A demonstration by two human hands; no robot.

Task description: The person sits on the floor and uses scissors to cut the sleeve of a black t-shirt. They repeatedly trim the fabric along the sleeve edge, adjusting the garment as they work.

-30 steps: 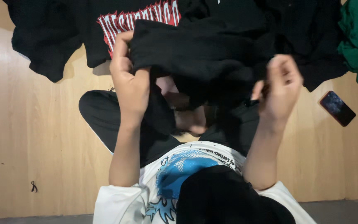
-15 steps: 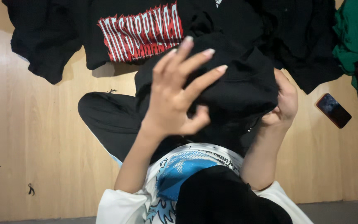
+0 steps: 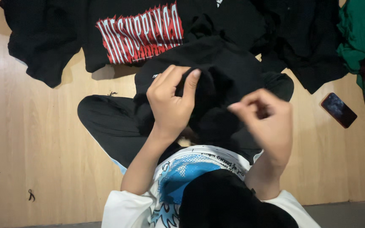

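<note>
- While you sit cross-legged on the wooden floor, the black garment lies bunched over your lap, directly ahead of both hands.
- Your left hand is on it: fingers curled over a fold near the garment's middle, thumb beneath, pinching the cloth.
- Your right hand hovers just right of that bunch, fingertips drawn loosely together; whether it holds any cloth, you cannot tell from this view.
- No clear long axis shows; the crumpled mass spreads mostly left to right across your knees, so the left hand is the nearer one.
- Beyond it lie a black printed shirt, a green shirt, and a phone at the right.
</note>
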